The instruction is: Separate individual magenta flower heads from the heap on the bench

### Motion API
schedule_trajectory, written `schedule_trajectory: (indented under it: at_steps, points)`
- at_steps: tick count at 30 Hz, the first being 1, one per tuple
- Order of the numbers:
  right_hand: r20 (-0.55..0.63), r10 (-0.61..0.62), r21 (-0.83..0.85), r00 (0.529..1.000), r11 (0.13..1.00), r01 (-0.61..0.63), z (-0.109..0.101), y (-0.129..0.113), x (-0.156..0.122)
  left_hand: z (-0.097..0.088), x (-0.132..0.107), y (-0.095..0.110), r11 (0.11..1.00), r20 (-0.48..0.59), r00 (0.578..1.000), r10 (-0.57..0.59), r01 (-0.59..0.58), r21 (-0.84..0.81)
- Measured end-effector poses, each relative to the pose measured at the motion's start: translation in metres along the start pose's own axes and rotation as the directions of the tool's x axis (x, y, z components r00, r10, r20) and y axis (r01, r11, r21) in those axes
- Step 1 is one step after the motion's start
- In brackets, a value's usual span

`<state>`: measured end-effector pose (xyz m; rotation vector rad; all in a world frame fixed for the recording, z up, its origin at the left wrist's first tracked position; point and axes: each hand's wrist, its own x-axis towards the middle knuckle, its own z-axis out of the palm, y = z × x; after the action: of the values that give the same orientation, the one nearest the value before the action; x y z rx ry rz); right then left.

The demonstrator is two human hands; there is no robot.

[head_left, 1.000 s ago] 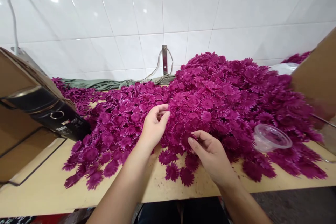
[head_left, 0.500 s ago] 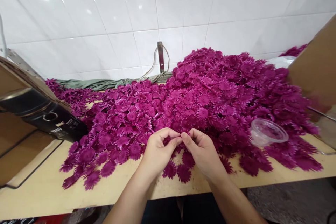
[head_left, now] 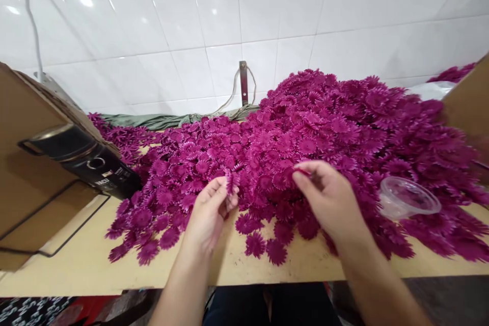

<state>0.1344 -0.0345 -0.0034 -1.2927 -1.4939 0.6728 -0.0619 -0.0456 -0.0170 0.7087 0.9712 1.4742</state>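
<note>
A large heap of magenta artificial flower heads [head_left: 282, 142] spreads over the tabletop. My left hand [head_left: 210, 209] is closed, pinching a flower head [head_left: 231, 181] between thumb and fingers, its petals seen edge-on. Apart from it, over the right part of the heap, my right hand [head_left: 330, 196] is closed too. Thumb and forefinger pinch the edge of another magenta flower head [head_left: 301, 169], mostly covered by the fingers. A few loose flower heads [head_left: 255, 244] lie on the table between my wrists.
To the left, a black bottle [head_left: 95, 160] leans by a cardboard box [head_left: 23, 137] and a black wire frame [head_left: 76, 224]. A clear plastic cup [head_left: 410, 198] rests among the flowers at right. Green cloth [head_left: 153, 121] lies along the tiled wall [head_left: 275, 10]; another box [head_left: 468, 107] stands far right.
My hands were together at the fingertips and have separated, the left moving left with a flower head, the right moving right and up. The view has shifted slightly left.
</note>
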Motion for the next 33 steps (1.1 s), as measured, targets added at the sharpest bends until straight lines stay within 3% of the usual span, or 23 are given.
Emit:
schedule_trajectory:
  at_steps: [2,4,7,8,10,14,18,24,28,33]
  points:
    - [-0.192,-0.070,-0.172,0.979,0.984,0.037,-0.012,0.005,0.021,0.008,-0.008,-0.006,0.996,0.001,0.998,-0.070,0.070,-0.063]
    - [-0.250,-0.172,-0.320,0.953,0.943,0.086,-0.011,0.006,0.024,0.013,-0.011,-0.013,0.990,-0.011,0.994,-0.107,0.106,-0.097]
    - [-0.029,-0.192,-0.267,0.981,0.947,0.177,0.010,0.002,0.003,0.017,-0.012,-0.023,0.988,0.024,0.990,-0.142,0.144,-0.058]
    - [0.094,-0.152,-0.173,0.984,0.971,0.167,0.019,0.001,-0.006,0.018,-0.012,-0.025,0.988,0.036,0.988,-0.149,0.151,-0.039]
    - [0.230,-0.078,-0.051,0.970,0.994,0.092,0.036,0.000,-0.019,0.019,-0.015,-0.029,0.988,0.062,0.986,-0.154,0.154,0.005]
    - [0.260,-0.017,0.029,0.965,1.000,0.010,0.047,0.003,-0.023,0.018,-0.017,-0.032,0.987,0.117,0.992,-0.039,0.019,0.161]
    - [0.379,-0.015,0.156,0.925,0.987,-0.048,0.038,0.003,-0.023,0.013,-0.010,-0.032,0.969,0.028,0.995,0.094,-0.098,0.227]
    - [0.313,0.006,0.203,0.950,0.977,-0.073,0.030,-0.003,-0.024,0.010,-0.005,-0.038,0.947,0.057,0.995,0.079,-0.093,0.307]
    - [0.372,0.029,0.199,0.928,0.974,-0.111,0.035,-0.004,-0.020,0.017,-0.008,-0.037,0.940,0.089,0.996,0.027,-0.056,0.336]
    - [0.411,0.023,0.340,0.911,0.924,-0.177,0.042,0.000,-0.021,0.025,-0.011,-0.036,0.957,0.116,0.993,-0.019,-0.015,0.288]
